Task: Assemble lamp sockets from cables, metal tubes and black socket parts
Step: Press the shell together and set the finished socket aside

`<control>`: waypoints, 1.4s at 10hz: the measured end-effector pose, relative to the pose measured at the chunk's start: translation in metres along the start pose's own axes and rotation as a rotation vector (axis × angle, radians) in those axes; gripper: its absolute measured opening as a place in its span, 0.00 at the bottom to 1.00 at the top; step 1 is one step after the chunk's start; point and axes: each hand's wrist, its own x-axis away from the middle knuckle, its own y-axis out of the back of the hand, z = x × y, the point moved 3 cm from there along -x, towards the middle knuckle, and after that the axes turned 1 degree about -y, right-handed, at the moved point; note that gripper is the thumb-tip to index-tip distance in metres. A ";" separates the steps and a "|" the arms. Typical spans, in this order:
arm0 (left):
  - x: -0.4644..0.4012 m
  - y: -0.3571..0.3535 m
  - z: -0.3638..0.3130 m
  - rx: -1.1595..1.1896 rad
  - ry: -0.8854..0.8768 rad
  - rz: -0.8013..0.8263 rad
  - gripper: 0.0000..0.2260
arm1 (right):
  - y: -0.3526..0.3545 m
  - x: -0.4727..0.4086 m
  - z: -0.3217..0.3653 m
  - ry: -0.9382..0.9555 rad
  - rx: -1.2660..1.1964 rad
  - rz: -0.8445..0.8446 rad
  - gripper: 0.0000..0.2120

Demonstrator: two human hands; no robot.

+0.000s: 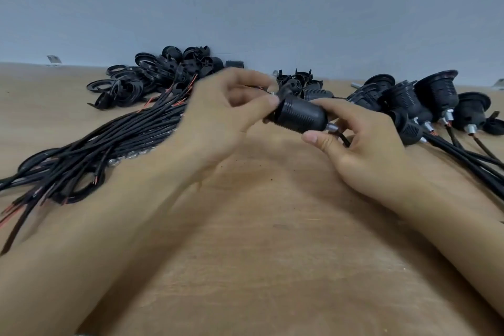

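Head view, socket: a black ribbed socket body (300, 115) is being held above the middle of the table, between the two hands.
Long axis: it is lying nearly level, running left to right and sloping slightly down toward the right.
Pointing: its wide end is facing left toward the left hand; its narrow end, with a short metal tube (332, 127), is pointing right and a little down.
Cable: a black cable (344, 139) is leaving the tube and passing under the right hand's fingers.
Left hand: the left hand (218, 120) is pinching the wide end of the socket body, thumb tip pressing on its rim and the other fingers curling behind it; this hand is looking blurred.
Right hand: the right hand (365, 144) is gripping the narrow end, thumb below near the tube and fingers curling over the top.
Table: a light brown wooden table (245, 240) is carrying everything, with small dark specks scattered on its middle.
Left of the hands: a bundle of black cables (109, 144) with bare reddish ends is lying fanned out.
Far left: a heap of black rings and socket parts (152, 73) is sitting against the wall.
Right: finished sockets with cables (425, 106) are lying together, just beside the right hand.
Room: a plain pale grey-blue wall (272, 8) is standing behind the table's far edge.
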 end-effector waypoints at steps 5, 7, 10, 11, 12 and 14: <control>-0.010 -0.016 0.041 0.420 0.027 0.257 0.13 | 0.010 0.001 -0.012 0.011 0.011 -0.034 0.20; -0.010 -0.014 0.047 0.312 0.023 0.219 0.18 | 0.011 0.003 -0.006 0.073 0.046 -0.062 0.21; -0.007 -0.014 0.042 0.185 -0.113 0.410 0.26 | 0.010 0.003 -0.012 -0.085 -0.162 0.094 0.16; -0.007 -0.010 0.040 0.275 -0.124 0.436 0.27 | 0.005 0.002 -0.013 -0.153 -0.276 0.102 0.13; -0.008 -0.006 0.037 0.341 -0.098 0.386 0.19 | 0.005 0.002 -0.012 -0.161 -0.281 0.090 0.13; -0.009 -0.005 0.033 0.357 -0.184 0.392 0.18 | 0.005 0.003 -0.016 -0.158 -0.236 0.118 0.15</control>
